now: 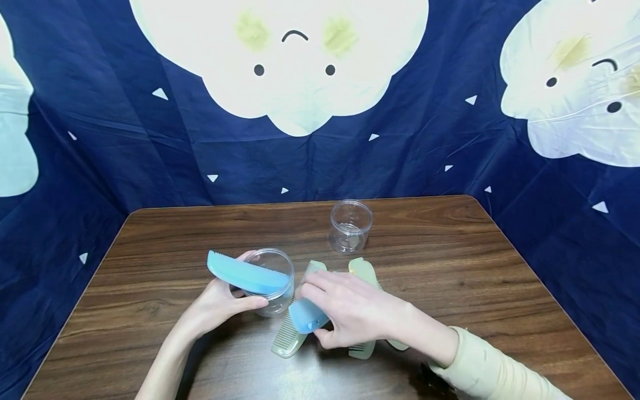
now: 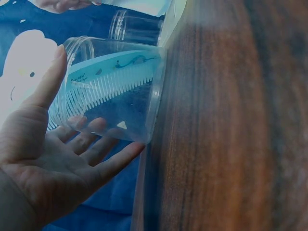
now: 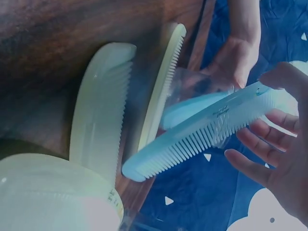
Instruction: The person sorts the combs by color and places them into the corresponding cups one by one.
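Observation:
My left hand (image 1: 212, 308) holds a clear plastic jar (image 1: 274, 309) on the left part of the table, thumb near the rim and fingers round the far side. A light blue comb (image 1: 232, 272) leans in it, one end sticking out over the rim to the left; its teeth show through the wall in the left wrist view. My right hand (image 1: 352, 308) pinches a second blue comb (image 3: 192, 132) by one end, just right of the jar. Beneath that hand lie pale green combs, one (image 1: 286, 340) to the left and another (image 1: 364, 270) partly hidden.
A second clear jar (image 1: 350, 228) stands upright farther back on the wooden table (image 1: 425, 239). The end of another pale green comb (image 1: 398, 345) shows beneath the right forearm. Dark blue cloth (image 1: 165, 155) with white clouds hangs behind and beside the table.

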